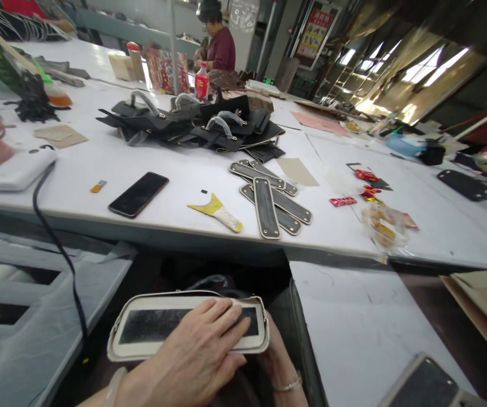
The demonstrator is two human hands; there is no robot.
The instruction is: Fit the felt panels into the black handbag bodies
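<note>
Left hand [196,353]: fingers together, pressed flat on the panel [150,328]. Right hand [277,364]: grips the panel's right end from below; finger position apparently curled, mostly hidden.

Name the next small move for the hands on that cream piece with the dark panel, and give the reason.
Probably sweep the left hand toward the left end of the dark panel. Its fingers lie flat over the right end only, while the right hand supports the cream piece from beneath at that same end. The left stretch of the panel lies bare and unpressed.
</note>
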